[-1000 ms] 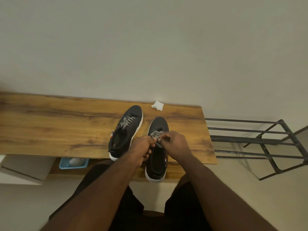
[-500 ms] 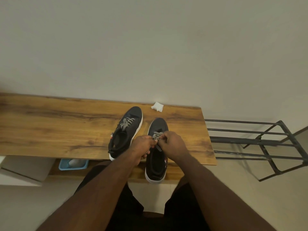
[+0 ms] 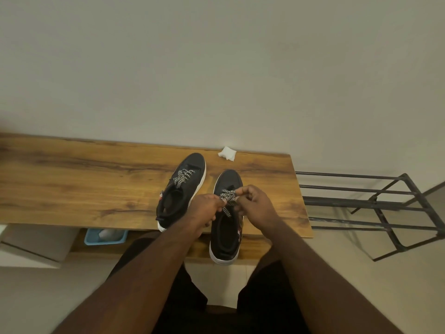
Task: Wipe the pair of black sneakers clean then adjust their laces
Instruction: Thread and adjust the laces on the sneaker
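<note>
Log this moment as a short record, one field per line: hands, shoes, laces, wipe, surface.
hands: left hand and right hand both pinch the right sneaker's lace
shoes: left sneaker and right sneaker, side by side, toes toward the wall
wipe: white wad lying apart, near the wall
surface: wooden bench

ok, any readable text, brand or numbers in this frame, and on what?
None legible.
Black white-soled left sneaker: small red-and-white mark at its side, too blurred to read.
Black white-soled right sneaker: coloured patch on its side, unreadable.
Crumpled white wipe, wooden bench: no print visible.
</note>
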